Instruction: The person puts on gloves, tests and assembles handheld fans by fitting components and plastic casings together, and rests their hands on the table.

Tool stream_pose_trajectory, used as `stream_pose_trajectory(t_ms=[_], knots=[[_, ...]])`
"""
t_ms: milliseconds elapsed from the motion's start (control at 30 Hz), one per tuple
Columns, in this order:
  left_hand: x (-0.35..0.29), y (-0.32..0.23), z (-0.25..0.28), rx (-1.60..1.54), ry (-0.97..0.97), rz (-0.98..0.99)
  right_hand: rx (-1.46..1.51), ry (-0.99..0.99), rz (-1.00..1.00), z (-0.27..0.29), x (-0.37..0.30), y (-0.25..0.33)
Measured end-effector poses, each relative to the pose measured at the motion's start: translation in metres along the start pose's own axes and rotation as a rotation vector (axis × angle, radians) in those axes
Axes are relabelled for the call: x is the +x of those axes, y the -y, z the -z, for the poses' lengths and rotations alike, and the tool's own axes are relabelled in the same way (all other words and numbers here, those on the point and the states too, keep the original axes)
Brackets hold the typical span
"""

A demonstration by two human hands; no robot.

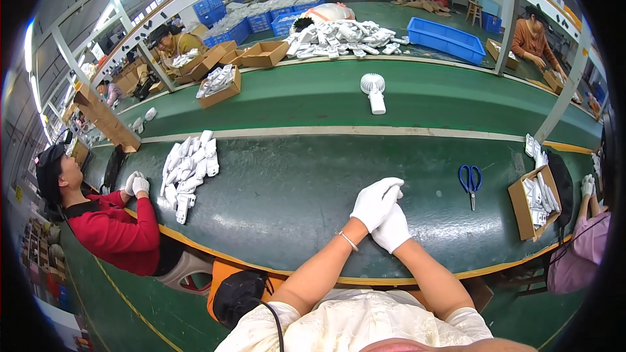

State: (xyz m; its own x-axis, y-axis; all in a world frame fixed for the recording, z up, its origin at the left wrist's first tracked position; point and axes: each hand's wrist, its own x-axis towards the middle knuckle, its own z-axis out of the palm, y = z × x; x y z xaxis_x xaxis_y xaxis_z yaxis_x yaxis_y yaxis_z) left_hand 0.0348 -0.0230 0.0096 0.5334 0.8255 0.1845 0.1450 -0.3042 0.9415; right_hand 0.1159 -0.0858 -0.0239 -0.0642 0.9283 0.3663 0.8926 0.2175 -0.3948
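Observation:
Both my hands wear white gloves and lie one over the other at the front of the dark green table [300, 189]. My left hand [377, 203] rests across my right hand [393, 230], its fingers closed together and bent over. The fingers of my right hand are mostly hidden beneath it. No object shows in either hand. To the right lie scissors [471, 189] with blue handles, blades toward me. Beyond my hands, a white handheld fan [374, 91] lies on the green conveyor belt [280, 101].
A heap of white plastic parts [188, 173] lies at left, near a person in red [117, 231]. At right stands a cardboard box [520, 205] of white parts. Past the belt are a larger white heap [345, 38], a blue crate [445, 40] and metal posts [566, 91].

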Motion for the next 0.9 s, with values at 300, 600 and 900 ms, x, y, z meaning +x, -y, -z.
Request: stream_pose_trajectory(t_ms=[300, 600, 900], knots=[[0.0006, 0.0018, -0.0002, 0.015, 0.0, -0.007, 0.037, -0.04, 0.012, 0.0024, 0.0005, 0.001], [0.0008, 0.0027, -0.0006, 0.009, -0.003, -0.003, -0.026, 0.003, 0.027, 0.003, 0.0015, 0.002], [0.0005, -0.0022, -0.0008, -0.004, -0.008, -0.015, 0.044, -0.006, 0.001, 0.0031, 0.0009, -0.0012]])
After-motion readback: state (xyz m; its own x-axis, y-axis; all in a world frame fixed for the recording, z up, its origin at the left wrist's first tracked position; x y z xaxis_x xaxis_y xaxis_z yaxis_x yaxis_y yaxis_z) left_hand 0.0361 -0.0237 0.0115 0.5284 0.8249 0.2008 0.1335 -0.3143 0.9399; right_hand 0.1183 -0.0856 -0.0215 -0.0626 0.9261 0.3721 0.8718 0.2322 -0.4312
